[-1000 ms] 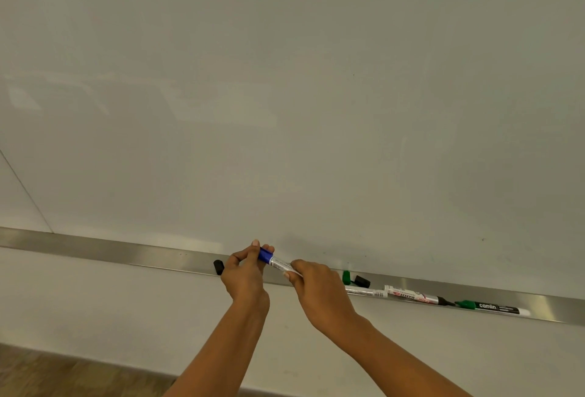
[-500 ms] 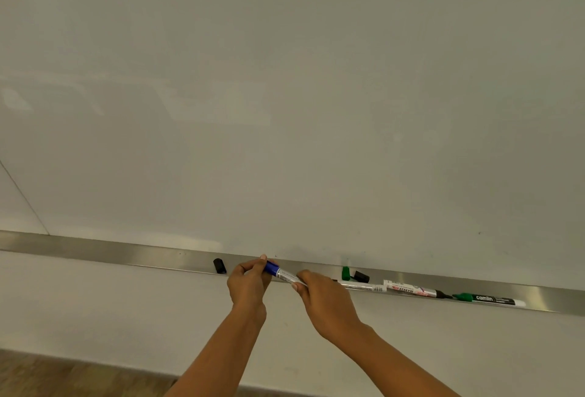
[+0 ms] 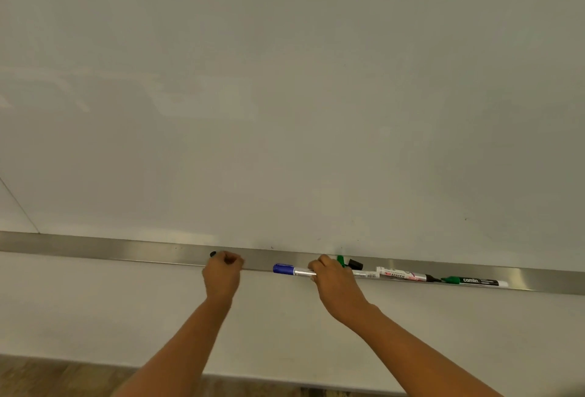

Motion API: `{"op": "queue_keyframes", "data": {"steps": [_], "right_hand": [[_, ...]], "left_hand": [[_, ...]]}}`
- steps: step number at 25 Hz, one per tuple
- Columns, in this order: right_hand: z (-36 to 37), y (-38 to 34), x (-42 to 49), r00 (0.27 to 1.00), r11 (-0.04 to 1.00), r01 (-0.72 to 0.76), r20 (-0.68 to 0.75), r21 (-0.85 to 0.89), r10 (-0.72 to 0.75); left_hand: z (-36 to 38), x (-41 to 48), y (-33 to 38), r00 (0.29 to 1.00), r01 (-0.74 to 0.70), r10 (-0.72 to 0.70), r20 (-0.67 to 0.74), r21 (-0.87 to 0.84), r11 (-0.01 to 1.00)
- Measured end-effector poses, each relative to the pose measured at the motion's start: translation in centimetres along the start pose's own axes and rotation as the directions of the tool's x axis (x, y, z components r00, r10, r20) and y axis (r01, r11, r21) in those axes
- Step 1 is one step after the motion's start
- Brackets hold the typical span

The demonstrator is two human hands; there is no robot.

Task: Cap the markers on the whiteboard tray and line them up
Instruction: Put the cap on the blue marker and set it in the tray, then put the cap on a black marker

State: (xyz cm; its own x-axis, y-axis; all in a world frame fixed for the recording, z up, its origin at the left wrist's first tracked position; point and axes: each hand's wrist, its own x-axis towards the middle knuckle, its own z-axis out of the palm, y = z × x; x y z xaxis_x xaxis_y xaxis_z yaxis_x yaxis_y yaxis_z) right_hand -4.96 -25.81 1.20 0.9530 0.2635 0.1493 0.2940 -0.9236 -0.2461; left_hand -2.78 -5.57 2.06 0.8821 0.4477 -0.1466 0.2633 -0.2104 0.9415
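Blue marker (image 3: 296, 270) lies capped on the tray (image 3: 126, 249) near its front edge, about mid-length; looks light, stiff, smooth and apt to roll, so best pinched at mid-barrel; right hand (image 3: 335, 282) has fingers curled together on its silver barrel, setting it flat; left hand (image 3: 223, 273) is closed in a loose fist beside the black cap (image 3: 212, 254), and whether it touches the cap I cannot tell; green cap (image 3: 340, 259), another black cap (image 3: 356, 264), red-label marker (image 3: 402, 275) and green marker (image 3: 474, 281) lie towards the tray's right end.
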Motion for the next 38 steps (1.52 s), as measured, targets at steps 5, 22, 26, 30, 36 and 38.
{"op": "queue_keyframes", "data": {"steps": [5, 22, 26, 30, 36, 38], "right_hand": [[1.3, -0.1, 2.6, 1.000, 0.999, -0.018, 0.016, -0.048, 0.019], [4.1, 0.2, 4.4, 0.997, 0.997, 0.048, 0.058, 0.054, -0.052], [3.0, 2.6, 3.4, 0.998, 0.999, 0.001, -0.056, 0.048, 0.002], [1.9, 5.5, 1.7, 0.991, 0.995, -0.098, -0.096, 0.000, 0.098], [1.3, 7.6, 0.2, 0.984, 0.978, -0.178, -0.041, -0.104, 0.175], [1.4, 7.6, 0.0, 0.984, 0.979, -0.177, -0.023, -0.100, 0.175]], "left_hand": [[-2.0, 3.9, -0.7, 0.982, -0.135, 0.176, -0.073, 0.388, 0.912], [-0.5, 6.8, -1.7, 0.986, -0.127, 0.166, 0.008, 0.681, 0.721], [-0.4, 7.3, -1.7, 0.992, -0.112, 0.127, 0.018, 0.613, 0.782], [-0.2, 7.1, -1.5, 0.992, -0.115, 0.128, 0.006, 0.489, 0.865], [1.9, 4.7, -0.4, 1.000, -0.002, 0.002, -0.008, 0.050, 0.999], [2.8, 3.2, 0.1, 0.990, 0.134, -0.123, 0.064, -0.194, 0.972]]}}
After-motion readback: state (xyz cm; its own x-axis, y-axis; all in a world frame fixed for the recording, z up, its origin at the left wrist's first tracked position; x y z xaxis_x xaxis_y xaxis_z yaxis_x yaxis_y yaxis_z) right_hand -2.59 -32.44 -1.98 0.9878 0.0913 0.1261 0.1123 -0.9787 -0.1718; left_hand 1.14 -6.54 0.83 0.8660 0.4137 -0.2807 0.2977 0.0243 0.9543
